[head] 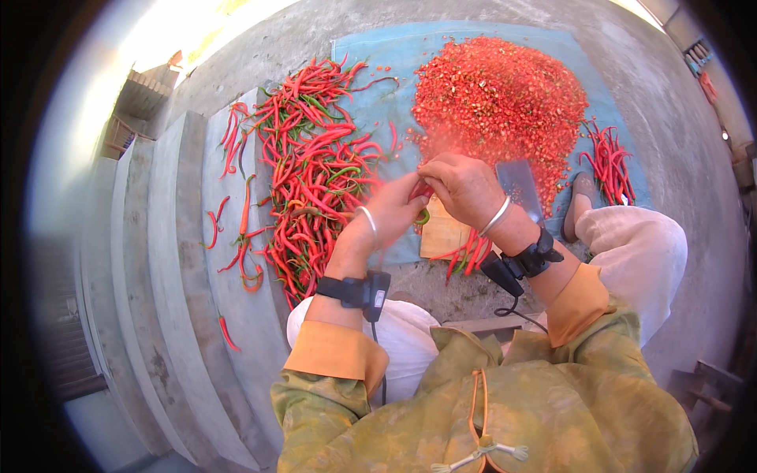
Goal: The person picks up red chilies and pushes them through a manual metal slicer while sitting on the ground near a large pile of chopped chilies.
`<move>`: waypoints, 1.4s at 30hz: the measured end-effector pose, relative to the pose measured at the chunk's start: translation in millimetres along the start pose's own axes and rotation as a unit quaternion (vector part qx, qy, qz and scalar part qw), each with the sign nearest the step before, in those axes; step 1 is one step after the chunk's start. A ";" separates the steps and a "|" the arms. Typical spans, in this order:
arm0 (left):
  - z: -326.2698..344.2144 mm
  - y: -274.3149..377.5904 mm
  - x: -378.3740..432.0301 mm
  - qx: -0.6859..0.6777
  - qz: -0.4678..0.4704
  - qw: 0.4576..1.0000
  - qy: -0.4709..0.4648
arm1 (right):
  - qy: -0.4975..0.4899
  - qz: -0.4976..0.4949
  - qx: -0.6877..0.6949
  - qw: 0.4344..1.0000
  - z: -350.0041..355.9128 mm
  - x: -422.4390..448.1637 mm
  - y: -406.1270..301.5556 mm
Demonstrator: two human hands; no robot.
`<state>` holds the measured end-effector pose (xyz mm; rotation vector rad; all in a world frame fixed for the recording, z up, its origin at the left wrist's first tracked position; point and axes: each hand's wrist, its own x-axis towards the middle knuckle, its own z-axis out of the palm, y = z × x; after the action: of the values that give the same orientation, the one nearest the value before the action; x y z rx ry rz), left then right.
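Note:
Close together above the blue sheet (384, 245), my left hand (387, 210) and my right hand (464, 183) meet at the fingertips. Both are closed around a red chili pepper (421, 189), most of which the fingers hide. A curved green chili end (423, 217) shows just below my left hand. Under my right hand lies a wooden board (440, 227), with several red chilies (467, 253) at its near edge. Partly behind my right wrist is a wide metal cleaver blade (520, 180); its handle is hidden.
Whole chilies (313, 189) form a long pile on the left, with strays on the concrete steps (189, 236). Chopped red chili (502, 94) is heaped at the far right of the sheet. A chili bundle (609, 162) lies beside my shoe (579, 201). Cables hang from both wrist devices.

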<state>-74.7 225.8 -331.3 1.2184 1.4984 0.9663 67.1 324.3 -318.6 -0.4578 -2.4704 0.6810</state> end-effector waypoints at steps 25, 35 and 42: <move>-32.5 -11.0 6.2 -0.418 -0.016 0.873 0.250 | -0.026 0.370 0.462 0.806 39.0 -36.8 5.1; -18.6 -18.0 11.8 -0.377 -0.039 0.879 0.288 | -0.024 0.222 0.303 0.926 49.1 -41.1 -8.8; -12.3 -4.7 8.2 -0.442 -0.025 0.875 0.198 | -0.024 0.274 0.157 0.949 52.2 -44.6 3.5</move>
<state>-88.2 232.8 -334.3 0.3200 1.1185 1.6842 73.5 287.9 -376.6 -1.0224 -2.2169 1.2927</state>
